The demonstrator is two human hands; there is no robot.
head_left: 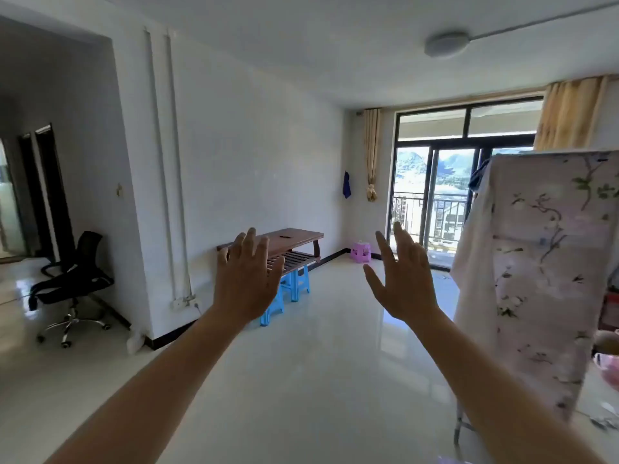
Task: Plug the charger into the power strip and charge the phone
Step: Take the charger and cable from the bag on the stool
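Observation:
My left hand [246,279] and my right hand [403,279] are both raised in front of me with fingers spread and nothing in them. Far behind them a low brown wooden table [298,239] stands against the white wall, with a small dark flat object [285,236] on its top; I cannot tell what it is. A white socket plate [181,303] sits low on the wall pillar to the left. No charger or power strip can be made out.
Blue plastic stools [294,284] stand under the table, and a pink stool [361,252] sits near the balcony door [435,202]. A black office chair [72,283] is at the left. A floral-covered rack [542,262] rises at the right. Glossy tiled floor [318,363] lies ahead.

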